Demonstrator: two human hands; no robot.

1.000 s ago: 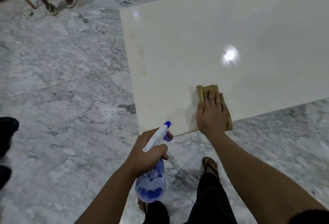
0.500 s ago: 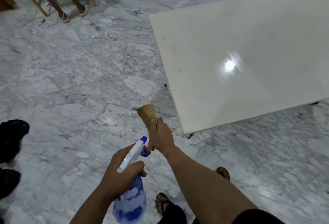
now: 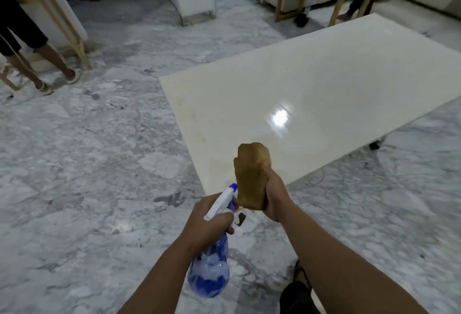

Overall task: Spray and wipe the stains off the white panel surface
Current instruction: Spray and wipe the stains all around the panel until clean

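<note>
**Cloth and spray bottle held up at the panel's near corner**

The right hand (image 3: 273, 194) is wrapped around a folded tan cloth (image 3: 250, 176), upright above the white panel (image 3: 311, 84)'s near corner. Just left of the cloth, the left hand (image 3: 208, 223) grips a blue spray bottle (image 3: 209, 273) over the marble floor (image 3: 87, 164). Faint yellowish stains (image 3: 192, 114) line the panel's left edge.

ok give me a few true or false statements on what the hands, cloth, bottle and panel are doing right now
1. The right hand holds the brown cloth up off the white panel. True.
2. The left hand is empty. False: it grips the blue spray bottle.
3. Yellowish stains show near the panel's left edge. True.
4. The bottle stands on the panel. False: it is held over the marble floor.
</note>
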